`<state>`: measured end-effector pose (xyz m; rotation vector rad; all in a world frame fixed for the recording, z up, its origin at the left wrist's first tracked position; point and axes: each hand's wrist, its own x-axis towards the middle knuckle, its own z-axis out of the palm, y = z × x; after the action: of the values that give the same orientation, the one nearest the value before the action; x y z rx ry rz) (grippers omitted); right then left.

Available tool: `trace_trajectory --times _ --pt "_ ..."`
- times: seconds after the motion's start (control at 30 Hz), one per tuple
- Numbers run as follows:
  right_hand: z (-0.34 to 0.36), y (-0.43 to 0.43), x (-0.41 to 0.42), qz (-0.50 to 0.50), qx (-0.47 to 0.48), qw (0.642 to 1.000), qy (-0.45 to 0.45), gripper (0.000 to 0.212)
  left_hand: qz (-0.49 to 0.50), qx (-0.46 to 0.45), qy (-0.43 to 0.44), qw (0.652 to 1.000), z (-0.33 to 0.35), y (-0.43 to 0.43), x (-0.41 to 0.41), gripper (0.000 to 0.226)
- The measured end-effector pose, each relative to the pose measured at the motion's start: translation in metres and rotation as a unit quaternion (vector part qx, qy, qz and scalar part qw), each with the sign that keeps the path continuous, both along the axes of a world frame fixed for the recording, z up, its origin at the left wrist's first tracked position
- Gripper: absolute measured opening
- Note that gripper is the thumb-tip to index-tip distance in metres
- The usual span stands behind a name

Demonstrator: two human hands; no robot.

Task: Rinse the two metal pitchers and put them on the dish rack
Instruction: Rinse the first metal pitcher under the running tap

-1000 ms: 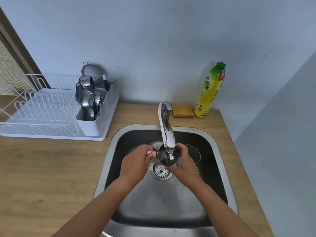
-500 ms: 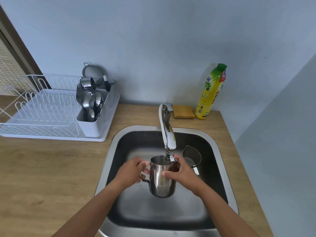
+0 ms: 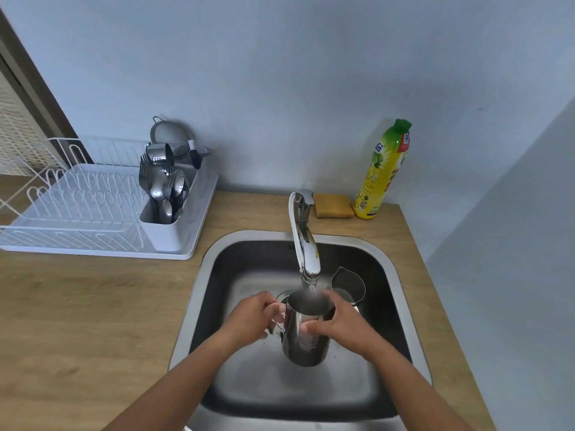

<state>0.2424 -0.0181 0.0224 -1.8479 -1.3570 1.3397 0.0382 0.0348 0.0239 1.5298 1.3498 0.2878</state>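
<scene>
A shiny metal pitcher [image 3: 303,340] is held upright over the steel sink [image 3: 401,309], its mouth right under the tap's [image 3: 306,247] spout. My left hand [image 3: 253,317] grips its handle on the left side. My right hand [image 3: 337,321] wraps its body from the right. A thin stream of water seems to fall into it. A second metal pitcher [image 3: 348,286] stands on the sink floor at the back right, behind my right hand. The white dish rack [image 3: 77,213] sits on the counter at the left.
The rack's white holder [image 3: 169,225] carries several spoons and forks, a small metal cup and a strainer. A yellow sponge [image 3: 333,206] and a yellow dish-soap bottle [image 3: 384,172] stand behind the sink by the wall. A wooden counter [image 3: 93,321] surrounds the sink.
One second ago the pitcher was tipped low over the drain. Both hands have since turned it upright and lifted it under the spout, where it stays.
</scene>
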Motion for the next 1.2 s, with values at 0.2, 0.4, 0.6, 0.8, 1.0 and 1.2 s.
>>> trace_trajectory --times 0.2,0.4,0.6,0.8,1.0,1.2 --pt "-0.002 0.0 -0.006 0.023 -0.01 1.0 -0.002 0.081 0.001 0.008 0.035 0.999 -0.005 0.002 -0.004 0.018" --pt "0.002 -0.001 -0.001 0.013 0.004 0.999 -0.033 0.079 0.007 0.01 0.02 1.0 -0.008 0.0 0.005 0.02" --pt "0.005 -0.001 0.007 0.03 -0.009 0.999 -0.023 0.079 -0.007 -0.005 0.02 1.0 -0.014 0.001 0.004 0.019" --pt "-0.005 -0.001 -0.001 0.0 0.028 0.999 -0.026 0.087 0.023 0.021 0.024 0.999 -0.017 0.007 0.005 0.018" --pt "-0.001 0.001 0.006 0.012 0.004 1.0 -0.023 0.082 0.002 0.009 0.021 1.0 -0.02 0.004 0.006 0.018" --pt "-0.006 0.004 0.0 0.026 -0.004 1.0 -0.015 0.089 0.005 0.021 0.039 0.999 -0.021 0.007 -0.001 0.017"
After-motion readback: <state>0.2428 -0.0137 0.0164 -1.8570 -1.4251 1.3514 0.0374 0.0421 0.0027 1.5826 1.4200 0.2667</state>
